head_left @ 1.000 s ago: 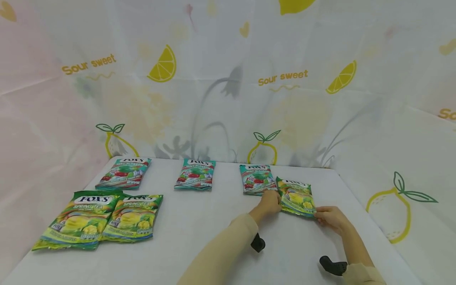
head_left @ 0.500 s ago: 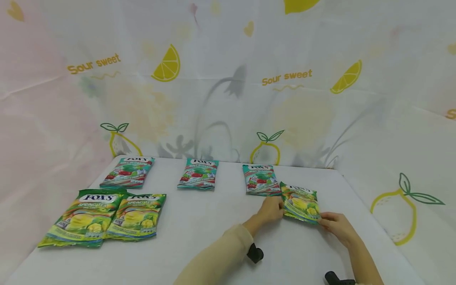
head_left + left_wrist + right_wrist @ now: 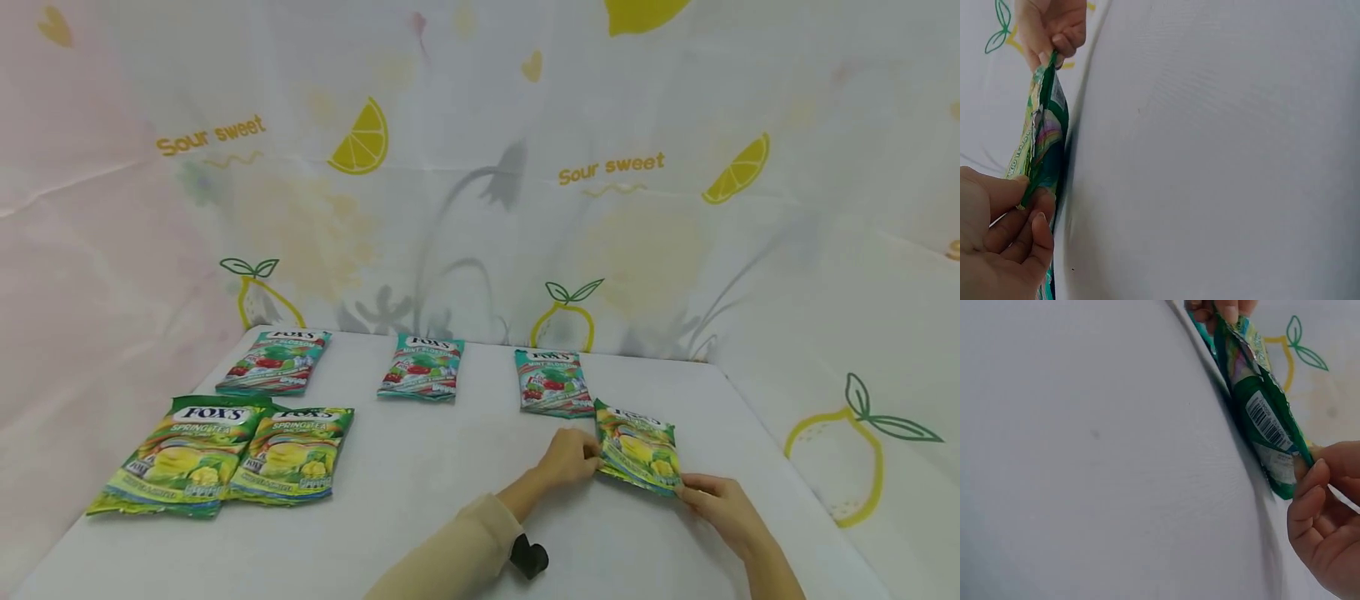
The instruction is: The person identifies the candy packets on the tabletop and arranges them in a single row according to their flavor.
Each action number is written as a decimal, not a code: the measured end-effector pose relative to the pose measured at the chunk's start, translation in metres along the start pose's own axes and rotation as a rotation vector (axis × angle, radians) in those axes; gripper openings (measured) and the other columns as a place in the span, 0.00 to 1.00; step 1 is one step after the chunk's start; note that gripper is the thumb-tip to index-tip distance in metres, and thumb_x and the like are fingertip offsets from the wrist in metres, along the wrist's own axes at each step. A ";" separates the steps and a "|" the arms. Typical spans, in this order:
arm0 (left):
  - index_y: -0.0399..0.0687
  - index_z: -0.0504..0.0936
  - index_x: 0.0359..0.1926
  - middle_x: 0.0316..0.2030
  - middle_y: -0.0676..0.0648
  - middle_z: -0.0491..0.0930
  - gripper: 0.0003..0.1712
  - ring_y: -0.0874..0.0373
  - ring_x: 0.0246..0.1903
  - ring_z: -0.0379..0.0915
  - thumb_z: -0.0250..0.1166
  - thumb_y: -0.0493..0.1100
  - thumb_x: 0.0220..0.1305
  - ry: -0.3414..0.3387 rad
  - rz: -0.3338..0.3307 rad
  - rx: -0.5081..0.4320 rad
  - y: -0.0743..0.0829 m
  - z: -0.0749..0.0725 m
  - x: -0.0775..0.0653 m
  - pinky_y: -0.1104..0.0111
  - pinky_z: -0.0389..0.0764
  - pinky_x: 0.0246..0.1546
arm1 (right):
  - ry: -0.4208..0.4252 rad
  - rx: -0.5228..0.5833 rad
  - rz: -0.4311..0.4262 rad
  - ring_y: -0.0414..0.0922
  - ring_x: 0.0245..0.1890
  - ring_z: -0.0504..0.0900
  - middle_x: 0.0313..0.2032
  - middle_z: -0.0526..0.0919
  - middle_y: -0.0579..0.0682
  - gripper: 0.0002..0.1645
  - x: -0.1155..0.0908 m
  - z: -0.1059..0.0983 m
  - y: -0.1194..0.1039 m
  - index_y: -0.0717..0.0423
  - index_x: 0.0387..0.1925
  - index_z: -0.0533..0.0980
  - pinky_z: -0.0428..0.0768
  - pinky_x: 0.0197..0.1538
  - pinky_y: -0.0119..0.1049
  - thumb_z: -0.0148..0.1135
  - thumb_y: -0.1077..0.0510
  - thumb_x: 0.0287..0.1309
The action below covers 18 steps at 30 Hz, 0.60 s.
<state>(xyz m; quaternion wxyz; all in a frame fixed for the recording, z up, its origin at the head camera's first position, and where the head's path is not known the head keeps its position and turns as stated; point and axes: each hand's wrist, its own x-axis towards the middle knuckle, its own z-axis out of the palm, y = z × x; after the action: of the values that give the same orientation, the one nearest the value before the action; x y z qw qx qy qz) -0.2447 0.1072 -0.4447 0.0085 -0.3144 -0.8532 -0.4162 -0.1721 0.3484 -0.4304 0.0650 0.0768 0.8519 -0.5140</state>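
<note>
A green and yellow candy bag (image 3: 639, 450) marked Spring Tea is held between both hands at the right of the table. My left hand (image 3: 567, 459) pinches its lower left corner, thumb against fingers, as the left wrist view also shows. At the opposite lower corner, my right hand (image 3: 722, 508) pinches the bag's bottom seam. In the right wrist view the bag's underside with a barcode (image 3: 1267, 420) faces the camera, its near edge tilted up off the white cloth. Just behind it lies a teal Mint Blossom candy bag (image 3: 553, 383).
Two more teal bags, one in the middle (image 3: 422, 369) and one at the left (image 3: 274, 363), lie along the back edge. Two Spring Tea bags, a larger one (image 3: 183, 457) and an overlapping one (image 3: 291, 457), lie front left. A lemon-print cloth (image 3: 450, 208) hangs behind the white table (image 3: 420, 483).
Both hands have drawn the Spring Tea bag toward the front, away from the teal bag behind it. The head view has shifted slightly. The other bags keep their places.
</note>
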 end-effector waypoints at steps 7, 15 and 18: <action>0.36 0.85 0.29 0.23 0.49 0.82 0.02 0.73 0.21 0.65 0.66 0.32 0.54 0.012 0.034 -0.052 0.002 -0.002 -0.011 0.83 0.68 0.24 | 0.016 -0.007 0.003 0.37 0.27 0.72 0.24 0.75 0.46 0.25 -0.017 0.006 -0.004 0.80 0.54 0.68 0.73 0.33 0.30 0.56 0.65 0.59; 0.34 0.84 0.28 0.22 0.47 0.82 0.02 0.75 0.20 0.64 0.65 0.31 0.54 0.013 0.071 -0.112 0.002 -0.005 -0.030 0.85 0.68 0.24 | -0.025 -0.056 -0.002 0.37 0.26 0.71 0.23 0.75 0.48 0.25 -0.031 0.011 -0.003 0.81 0.54 0.68 0.71 0.31 0.31 0.53 0.62 0.64; 0.34 0.84 0.27 0.22 0.47 0.81 0.02 0.76 0.20 0.63 0.65 0.31 0.54 0.024 0.070 -0.131 0.000 -0.008 -0.040 0.85 0.68 0.24 | -0.074 -0.040 -0.029 0.36 0.25 0.71 0.23 0.76 0.46 0.25 -0.034 0.014 -0.003 0.82 0.53 0.66 0.71 0.31 0.30 0.53 0.62 0.64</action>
<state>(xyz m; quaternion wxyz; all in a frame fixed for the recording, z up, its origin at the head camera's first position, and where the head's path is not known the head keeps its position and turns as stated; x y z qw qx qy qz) -0.2146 0.0806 -0.4505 0.0127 -0.3388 -0.8124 -0.4743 -0.1385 0.3322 -0.4281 0.0903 0.0439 0.8601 -0.5002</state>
